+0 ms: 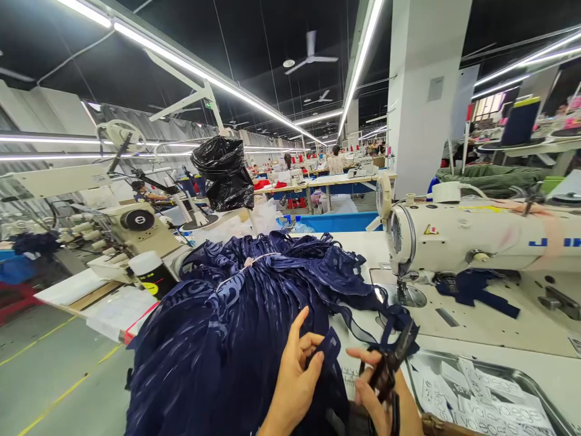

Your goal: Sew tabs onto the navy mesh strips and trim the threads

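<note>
My left hand (297, 369) pinches the corner of a navy fabric piece (330, 351) between thumb and fingers, its index finger raised. A pair of black scissors (385, 372) is held in my right hand (374, 384), with the blades pointing up and to the right. Against the left hand lies a big heap of navy sheer garments (254, 303), gathered with a pale tie (249, 262) across its top. Thin navy straps (363, 324) trail from the heap toward the sewing machine (472, 233). Where the left hand's piece runs lower down is partly hidden.
At the lower right sits a metal tray (535, 378) with printed white labels (490, 393). Navy scraps (481, 290) lie under the machine arm. A black-and-white spray can (152, 272) stands left of the heap. A black plastic bag (224, 172) hangs beyond; people work further back.
</note>
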`<state>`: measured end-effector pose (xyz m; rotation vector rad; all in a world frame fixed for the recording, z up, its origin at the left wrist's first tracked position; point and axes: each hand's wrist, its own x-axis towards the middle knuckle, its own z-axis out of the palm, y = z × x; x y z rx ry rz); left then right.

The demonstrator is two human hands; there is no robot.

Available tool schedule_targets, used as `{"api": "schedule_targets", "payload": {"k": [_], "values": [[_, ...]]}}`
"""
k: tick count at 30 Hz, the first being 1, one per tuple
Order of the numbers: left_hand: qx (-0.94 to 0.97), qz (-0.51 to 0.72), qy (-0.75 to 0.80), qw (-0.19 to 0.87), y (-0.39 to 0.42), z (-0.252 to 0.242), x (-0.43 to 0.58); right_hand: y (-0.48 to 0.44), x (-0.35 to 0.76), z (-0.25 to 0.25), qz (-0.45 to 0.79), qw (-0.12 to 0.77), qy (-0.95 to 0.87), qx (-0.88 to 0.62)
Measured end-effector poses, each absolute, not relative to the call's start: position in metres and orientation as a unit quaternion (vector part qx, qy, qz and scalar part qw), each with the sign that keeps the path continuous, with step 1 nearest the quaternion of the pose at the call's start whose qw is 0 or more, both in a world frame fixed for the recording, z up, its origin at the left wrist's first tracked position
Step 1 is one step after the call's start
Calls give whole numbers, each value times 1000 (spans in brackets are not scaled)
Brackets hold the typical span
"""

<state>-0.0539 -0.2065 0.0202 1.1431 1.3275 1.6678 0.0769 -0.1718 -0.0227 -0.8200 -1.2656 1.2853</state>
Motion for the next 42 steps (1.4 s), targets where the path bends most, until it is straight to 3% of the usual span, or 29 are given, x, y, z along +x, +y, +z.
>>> {"api": "schedule_targets", "payload": {"k": [7, 13, 16, 19, 27, 42], "values": [[499, 560, 600, 279, -220, 28, -65, -145, 48, -17, 577, 466, -586, -327], [486, 512, 708, 10, -223, 14, -66, -145, 27, -8, 522, 469, -629, -335], [438, 505, 741, -65, -224, 2, -65, -142, 19, -3, 526, 461, -626, -344], [396, 536, 744, -47, -226, -5, -68, -140, 14, -2, 537, 443, -633, -340], [332, 665, 658, 122, -232, 1, -74, -138, 14, -15, 555, 448, -615, -336], [296, 705, 639, 91, -230, -3, -63, -144, 18, -10, 604, 427, -598, -309]]}}
